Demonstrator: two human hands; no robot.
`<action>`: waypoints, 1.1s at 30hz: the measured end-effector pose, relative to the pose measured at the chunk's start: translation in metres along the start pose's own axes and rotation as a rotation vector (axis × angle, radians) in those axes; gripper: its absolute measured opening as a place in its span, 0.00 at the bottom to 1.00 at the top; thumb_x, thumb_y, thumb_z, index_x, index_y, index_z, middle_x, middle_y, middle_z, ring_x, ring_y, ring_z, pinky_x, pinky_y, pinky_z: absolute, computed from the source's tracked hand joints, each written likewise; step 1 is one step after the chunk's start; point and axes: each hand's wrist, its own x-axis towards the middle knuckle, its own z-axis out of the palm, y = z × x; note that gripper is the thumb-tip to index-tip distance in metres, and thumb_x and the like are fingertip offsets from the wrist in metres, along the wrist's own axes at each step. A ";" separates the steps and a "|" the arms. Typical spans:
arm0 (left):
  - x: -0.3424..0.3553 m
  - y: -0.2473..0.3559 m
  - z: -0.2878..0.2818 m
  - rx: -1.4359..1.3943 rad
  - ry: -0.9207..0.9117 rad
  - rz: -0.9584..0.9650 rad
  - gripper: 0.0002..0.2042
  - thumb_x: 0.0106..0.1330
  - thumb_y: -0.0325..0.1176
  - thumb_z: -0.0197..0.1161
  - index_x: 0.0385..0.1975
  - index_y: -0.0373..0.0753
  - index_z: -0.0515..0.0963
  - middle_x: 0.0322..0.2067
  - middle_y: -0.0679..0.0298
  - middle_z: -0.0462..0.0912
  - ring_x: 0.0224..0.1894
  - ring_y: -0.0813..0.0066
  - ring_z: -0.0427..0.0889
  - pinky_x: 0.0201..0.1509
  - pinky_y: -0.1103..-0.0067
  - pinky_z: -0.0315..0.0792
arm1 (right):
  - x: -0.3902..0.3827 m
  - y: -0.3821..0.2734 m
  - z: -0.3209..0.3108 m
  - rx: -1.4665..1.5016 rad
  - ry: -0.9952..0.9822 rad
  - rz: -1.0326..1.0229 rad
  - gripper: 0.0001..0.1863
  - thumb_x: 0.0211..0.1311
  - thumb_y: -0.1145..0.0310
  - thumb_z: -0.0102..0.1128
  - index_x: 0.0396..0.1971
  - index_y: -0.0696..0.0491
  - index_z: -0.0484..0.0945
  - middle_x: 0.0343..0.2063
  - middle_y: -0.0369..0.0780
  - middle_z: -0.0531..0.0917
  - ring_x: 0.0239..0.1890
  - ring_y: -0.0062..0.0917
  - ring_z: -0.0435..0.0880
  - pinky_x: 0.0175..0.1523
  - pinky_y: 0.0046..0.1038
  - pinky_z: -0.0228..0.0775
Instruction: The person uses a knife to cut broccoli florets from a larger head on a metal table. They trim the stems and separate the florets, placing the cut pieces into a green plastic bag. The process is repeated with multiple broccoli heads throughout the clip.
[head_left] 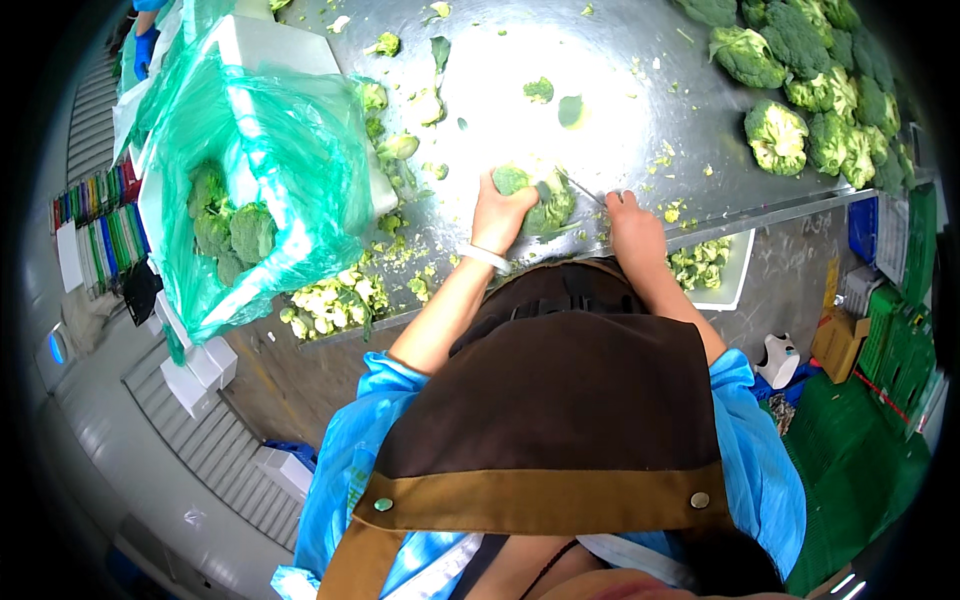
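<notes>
On the near part of the metal table lies a head of broccoli [550, 205]. My left hand [499, 213] is closed on its left side, thumb toward the crown. My right hand [636, 232] grips a knife, and the thin blade [582, 187] points up and left to the broccoli's far edge. The knife's handle is mostly hidden in my fingers. Whether the blade has cut in, I cannot tell. Loose leaves and a small floret [538, 90] lie just beyond.
A box lined with green plastic [330, 215] holds broccoli heads on the left. More heads [775, 137] are piled at the far right. Trimmings [335, 303] cover the table's near left edge. A white bin [742, 268] with pieces sits below the edge. Another person's blue-gloved hand [145, 52] shows far left.
</notes>
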 end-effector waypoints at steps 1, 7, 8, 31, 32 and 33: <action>0.000 -0.004 -0.003 0.110 -0.008 0.093 0.37 0.48 0.27 0.69 0.62 0.34 0.61 0.47 0.58 0.77 0.51 0.66 0.77 0.56 0.74 0.72 | -0.001 0.002 0.002 0.070 -0.008 -0.029 0.08 0.56 0.76 0.54 0.37 0.53 0.75 0.33 0.43 0.80 0.27 0.38 0.85 0.32 0.37 0.78; -0.019 -0.013 -0.023 0.048 -0.194 0.448 0.50 0.42 0.27 0.77 0.67 0.37 0.52 0.59 0.56 0.65 0.62 0.65 0.68 0.68 0.71 0.64 | 0.001 0.007 0.003 0.998 -0.140 0.122 0.18 0.60 0.65 0.64 0.49 0.54 0.78 0.40 0.41 0.85 0.37 0.31 0.86 0.45 0.30 0.75; -0.020 -0.015 -0.025 0.060 -0.193 0.482 0.52 0.41 0.28 0.79 0.67 0.37 0.51 0.61 0.56 0.62 0.64 0.64 0.66 0.69 0.70 0.63 | 0.009 0.001 -0.008 1.012 -0.140 0.114 0.21 0.60 0.62 0.67 0.51 0.54 0.78 0.42 0.41 0.85 0.39 0.30 0.86 0.46 0.29 0.75; 0.005 -0.026 -0.041 0.284 -0.174 0.438 0.44 0.49 0.25 0.75 0.69 0.34 0.61 0.62 0.54 0.70 0.63 0.66 0.71 0.68 0.73 0.63 | 0.010 0.010 0.003 0.269 -0.222 -0.217 0.12 0.60 0.76 0.51 0.44 0.52 0.73 0.37 0.45 0.80 0.35 0.46 0.82 0.40 0.45 0.74; 0.007 -0.026 -0.042 0.295 -0.184 0.440 0.44 0.48 0.25 0.74 0.69 0.34 0.61 0.62 0.54 0.70 0.63 0.66 0.71 0.68 0.73 0.63 | 0.011 0.011 0.006 0.244 -0.210 -0.222 0.12 0.59 0.77 0.51 0.43 0.53 0.73 0.37 0.46 0.79 0.34 0.46 0.82 0.39 0.45 0.74; 0.008 -0.024 -0.042 0.305 -0.194 0.444 0.44 0.48 0.25 0.74 0.69 0.34 0.61 0.62 0.54 0.69 0.63 0.66 0.71 0.69 0.73 0.63 | 0.014 0.013 0.009 0.218 -0.198 -0.228 0.11 0.59 0.77 0.50 0.42 0.53 0.73 0.36 0.46 0.79 0.34 0.46 0.82 0.39 0.45 0.73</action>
